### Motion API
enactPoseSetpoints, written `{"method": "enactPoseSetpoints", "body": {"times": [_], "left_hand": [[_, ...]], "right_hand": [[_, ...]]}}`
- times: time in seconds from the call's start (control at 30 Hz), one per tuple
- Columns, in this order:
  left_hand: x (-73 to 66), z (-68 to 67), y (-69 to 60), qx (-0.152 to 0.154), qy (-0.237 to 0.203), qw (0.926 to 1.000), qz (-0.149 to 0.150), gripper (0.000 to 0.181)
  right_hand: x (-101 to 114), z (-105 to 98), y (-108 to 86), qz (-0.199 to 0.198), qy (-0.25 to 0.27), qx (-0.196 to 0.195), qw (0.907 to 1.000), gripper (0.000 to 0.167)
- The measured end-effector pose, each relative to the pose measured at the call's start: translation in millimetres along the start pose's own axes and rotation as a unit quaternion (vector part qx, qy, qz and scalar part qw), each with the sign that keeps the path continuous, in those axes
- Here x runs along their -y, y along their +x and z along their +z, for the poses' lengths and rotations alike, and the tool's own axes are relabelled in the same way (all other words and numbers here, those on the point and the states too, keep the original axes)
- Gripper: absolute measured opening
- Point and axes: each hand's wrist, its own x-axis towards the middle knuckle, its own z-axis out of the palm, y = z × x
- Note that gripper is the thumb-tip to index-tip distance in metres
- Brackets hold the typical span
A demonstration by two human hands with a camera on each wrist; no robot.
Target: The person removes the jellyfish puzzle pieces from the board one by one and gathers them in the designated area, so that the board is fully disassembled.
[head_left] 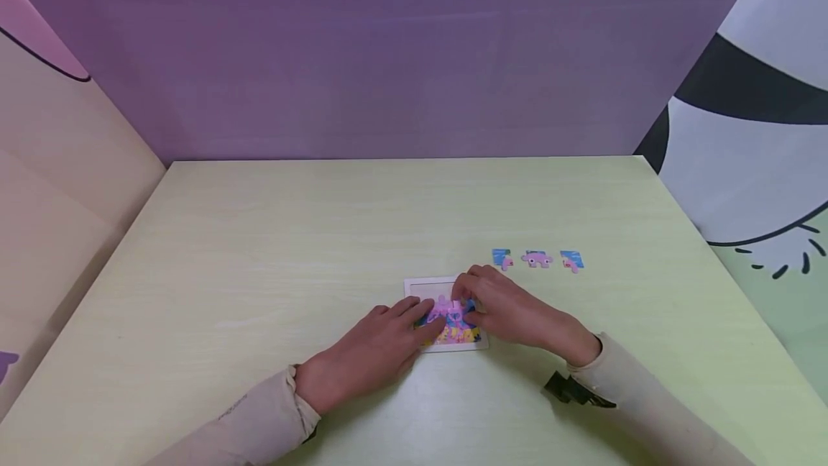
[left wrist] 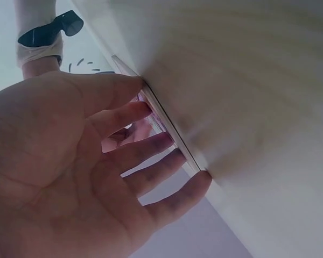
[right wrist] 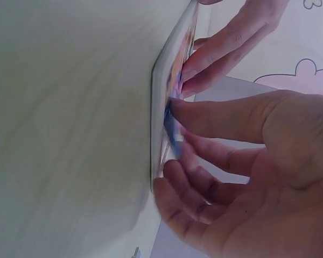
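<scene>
A small jigsaw puzzle in a white-rimmed tray [head_left: 453,349] lies on the table, its lower part filled with pink, blue and yellow pieces. Across its left side rests my left hand [head_left: 369,347], fingers spread and touching the puzzle and the rim. My right hand [head_left: 511,308] is over the tray's right side. Between thumb and fingers it pinches a blue puzzle piece [right wrist: 173,137], tilted against the tray in the right wrist view. Pale bare backing shows along the tray's top. The fingers partly cover the picture.
Beyond the tray to the right, three loose pieces lie in a row: a blue and pink one [head_left: 500,257], a pink one with eyes [head_left: 537,259] and another blue and pink one [head_left: 572,260]. A purple panel [head_left: 401,56] stands behind the table [head_left: 259,236].
</scene>
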Motion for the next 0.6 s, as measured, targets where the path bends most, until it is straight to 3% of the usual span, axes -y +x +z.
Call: {"method": "enactPoseSetpoints", "body": {"times": [0.4, 0.6], "left_hand": [[-1.1, 0.7, -0.1, 0.010, -0.001, 0.9999, -0.007, 0.038], [-0.3, -0.3, -0.3, 0.009, -0.004, 0.9999, -0.008, 0.036]], "right_hand": [[2.4, -0.6, -3.0, -0.020, -0.014, -0.031, 0.9992, 0.023], [-0.6, -3.8, -5.5, -0.052, 0.013, -0.049, 0.9974, 0.021]]}}
